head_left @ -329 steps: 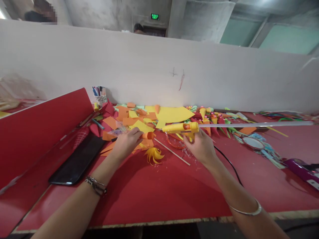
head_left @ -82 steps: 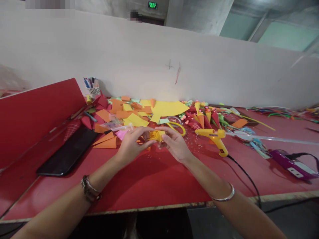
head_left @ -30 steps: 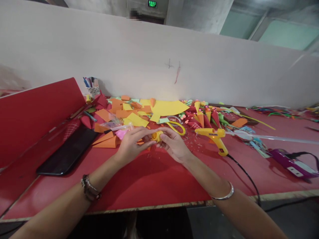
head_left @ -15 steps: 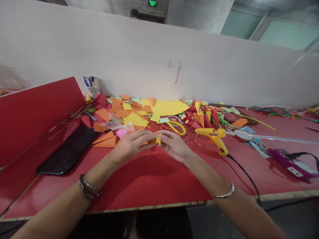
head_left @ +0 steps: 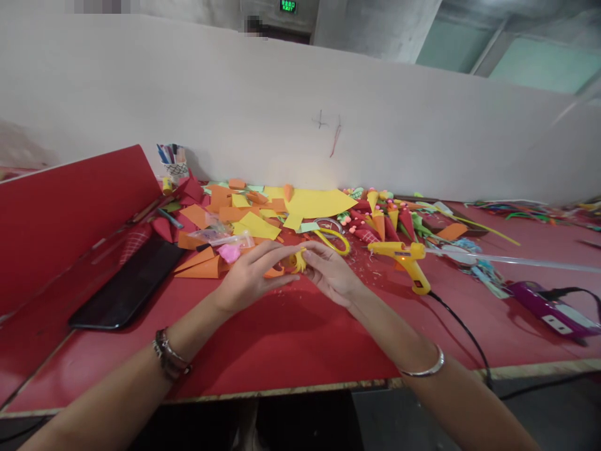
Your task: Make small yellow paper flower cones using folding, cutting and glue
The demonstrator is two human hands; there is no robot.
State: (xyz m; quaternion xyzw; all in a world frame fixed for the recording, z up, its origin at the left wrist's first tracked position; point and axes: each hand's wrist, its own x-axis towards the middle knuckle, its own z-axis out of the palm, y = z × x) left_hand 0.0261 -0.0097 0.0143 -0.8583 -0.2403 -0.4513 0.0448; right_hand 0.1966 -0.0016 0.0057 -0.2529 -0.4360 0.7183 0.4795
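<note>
Between my hands, just above the red table, is a small yellow piece with a fringed edge (head_left: 297, 262); it looks like curled paper, partly hidden by fingers. My left hand (head_left: 251, 275) closes round its left side, thumb below and fingers above. From the right, my right hand (head_left: 331, 272) pinches it with the fingertips. Just left of my left hand lie a pink lump (head_left: 230, 252) and folded orange paper (head_left: 200, 264). Behind my right hand are scissors with a yellow handle (head_left: 340, 243).
A yellow glue gun (head_left: 406, 260) with a lit orange light lies on the right, its cord running over the front edge. Beyond it is a purple power strip (head_left: 554, 310). A black phone (head_left: 126, 285) lies left. Paper scraps (head_left: 314, 205) and small paper cones (head_left: 378, 222) line the back wall.
My left hand's fingers have lifted and parted slightly, so more of the yellow fringed piece and the pink lump shows. The right hand has hardly moved.
</note>
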